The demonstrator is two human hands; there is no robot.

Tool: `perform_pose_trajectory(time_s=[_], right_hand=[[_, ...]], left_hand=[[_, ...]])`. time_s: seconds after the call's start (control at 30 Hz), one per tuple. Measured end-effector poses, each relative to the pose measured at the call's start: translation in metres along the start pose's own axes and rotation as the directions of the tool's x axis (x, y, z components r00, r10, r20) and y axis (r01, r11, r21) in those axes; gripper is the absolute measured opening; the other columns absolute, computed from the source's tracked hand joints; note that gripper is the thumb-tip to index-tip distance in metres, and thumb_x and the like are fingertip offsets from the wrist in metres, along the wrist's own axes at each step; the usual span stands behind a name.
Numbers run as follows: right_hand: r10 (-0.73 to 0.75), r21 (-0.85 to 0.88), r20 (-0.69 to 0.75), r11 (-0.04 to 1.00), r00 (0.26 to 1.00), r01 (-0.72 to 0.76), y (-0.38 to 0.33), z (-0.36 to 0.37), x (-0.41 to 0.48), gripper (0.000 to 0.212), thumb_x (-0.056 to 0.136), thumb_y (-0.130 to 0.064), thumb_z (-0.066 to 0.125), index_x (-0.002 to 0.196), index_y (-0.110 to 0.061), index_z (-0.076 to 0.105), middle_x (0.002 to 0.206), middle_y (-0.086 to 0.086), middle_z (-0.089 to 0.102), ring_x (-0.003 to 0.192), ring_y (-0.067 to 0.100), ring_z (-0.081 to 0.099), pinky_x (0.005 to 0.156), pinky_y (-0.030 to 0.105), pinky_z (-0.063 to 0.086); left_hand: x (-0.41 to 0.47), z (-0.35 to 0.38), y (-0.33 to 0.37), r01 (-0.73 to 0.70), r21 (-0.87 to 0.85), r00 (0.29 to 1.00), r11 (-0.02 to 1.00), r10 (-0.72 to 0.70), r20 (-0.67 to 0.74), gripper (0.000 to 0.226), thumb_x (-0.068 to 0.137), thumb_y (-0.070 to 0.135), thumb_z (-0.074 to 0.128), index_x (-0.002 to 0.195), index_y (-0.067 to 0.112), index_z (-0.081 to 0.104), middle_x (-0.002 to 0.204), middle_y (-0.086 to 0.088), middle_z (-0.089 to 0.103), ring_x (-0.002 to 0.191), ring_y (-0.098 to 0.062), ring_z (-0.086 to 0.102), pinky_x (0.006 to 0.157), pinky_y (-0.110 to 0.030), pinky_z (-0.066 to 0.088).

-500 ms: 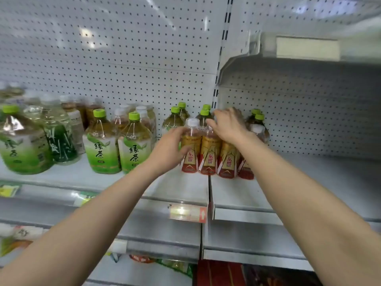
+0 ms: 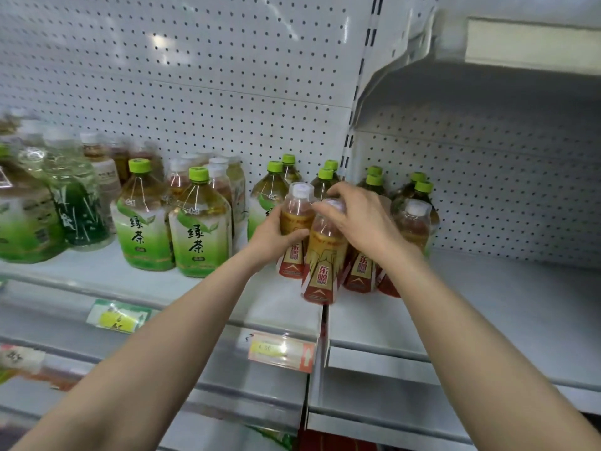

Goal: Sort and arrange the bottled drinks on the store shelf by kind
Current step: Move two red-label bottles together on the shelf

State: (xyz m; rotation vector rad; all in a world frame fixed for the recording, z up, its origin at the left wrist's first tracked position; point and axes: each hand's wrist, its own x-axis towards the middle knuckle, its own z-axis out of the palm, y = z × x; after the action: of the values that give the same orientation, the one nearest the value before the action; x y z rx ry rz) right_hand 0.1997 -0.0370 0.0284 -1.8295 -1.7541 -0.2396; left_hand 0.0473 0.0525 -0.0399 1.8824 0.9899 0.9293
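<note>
on the white shelf (image 2: 487, 304), where two bays meet, my left hand (image 2: 271, 237) curls around one amber bottle (image 2: 294, 216). my right hand (image 2: 364, 219) clamps its fingers over the cap of a second amber bottle (image 2: 325, 255) near the front edge. green tea bottles (image 2: 201, 229) stand to the left.

**Where Everything Stood on the Shelf**

I had a cluster of small bottles (image 2: 359, 271) on the shelf (image 2: 487, 304), at the seam between its two boards. My left hand (image 2: 271, 237) gripped the leftmost bottle (image 2: 295, 216) from its left side. My right hand (image 2: 361, 219) gripped the top of the front bottle (image 2: 320, 262), which stood nearest the shelf's edge, just before the others. Another bottle (image 2: 413, 222) stood right of that hand. Behind the cluster, taller bottles (image 2: 274, 187) lined the pegboard wall (image 2: 227, 76). Two tea bottles (image 2: 201, 229) stood side by side to the left. A price tag (image 2: 281, 349) hung on the shelf's edge below.
</note>
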Motion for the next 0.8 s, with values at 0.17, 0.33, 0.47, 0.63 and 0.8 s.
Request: perform_pose_trajectory(time_s=[0.17,0.33,0.47,0.63,0.8], right_hand=[[0.207,0.356,0.016,0.913,0.978,-0.199,0.008,0.035,-0.033,0.076,0.083,-0.061,0.063,0.141,-0.021,0.036,0.133,0.002,0.059,0.117,0.021,0.059,0.094,0.041,0.051],[0.270,0.576,-0.031,0.791,0.962,-0.203,0.006,0.059,-0.049,0.070,0.082,-0.053,0.070,0.137,-0.031,0.034,0.118,-0.015,0.057,0.103,0.007,0.058,0.088,0.029,0.046],[0.294,0.637,-0.071,0.749,0.953,-0.183,0.000,0.060,-0.045,0.055,0.084,-0.047,0.070,0.129,-0.032,0.042,0.103,-0.024,0.058,0.092,-0.010,0.055,0.081,0.023,0.046],[0.261,0.682,-0.129,0.724,0.957,-0.105,-0.035,0.055,-0.035,0.055,0.081,-0.051,0.070,0.125,-0.025,0.050,0.104,-0.017,0.062,0.095,-0.003,0.060,0.079,0.025,0.048],[0.207,0.744,-0.101,0.665,0.973,-0.064,-0.106,0.063,-0.032,0.049,0.081,-0.048,0.068,0.120,-0.027,0.047,0.101,-0.015,0.063,0.087,-0.004,0.063,0.073,0.025,0.051]], left_hand=[[-0.020,-0.006,-0.005,-0.071,0.038,0.996,0.997,0.073,-0.057,0.062,0.085,0.033,0.073,0.138,0.019,0.043,0.115,0.005,0.060,0.105,-0.014,0.060,0.091,-0.032,0.051],[-0.049,-0.015,-0.007,-0.143,0.030,0.987,0.989,0.145,-0.073,0.061,0.082,0.038,0.074,0.134,0.020,0.048,0.119,0.006,0.063,0.101,0.005,0.057,0.079,-0.011,0.046],[-0.070,-0.024,-0.005,-0.162,-0.035,0.976,0.986,0.155,-0.155,0.057,0.079,0.040,0.078,0.126,0.029,0.048,0.117,0.012,0.063,0.102,0.004,0.060,0.089,-0.024,0.053],[-0.097,-0.073,-0.004,-0.155,-0.092,0.955,0.984,0.126,-0.267,0.054,0.075,0.045,0.080,0.120,0.037,0.053,0.111,0.016,0.066,0.098,0.007,0.062,0.086,-0.025,0.055],[-0.135,-0.145,-0.021,-0.148,-0.131,0.929,0.980,0.093,-0.358,0.051,0.067,0.041,0.085,0.112,0.038,0.060,0.101,0.014,0.071,0.092,0.003,0.066,0.074,-0.017,0.055]])
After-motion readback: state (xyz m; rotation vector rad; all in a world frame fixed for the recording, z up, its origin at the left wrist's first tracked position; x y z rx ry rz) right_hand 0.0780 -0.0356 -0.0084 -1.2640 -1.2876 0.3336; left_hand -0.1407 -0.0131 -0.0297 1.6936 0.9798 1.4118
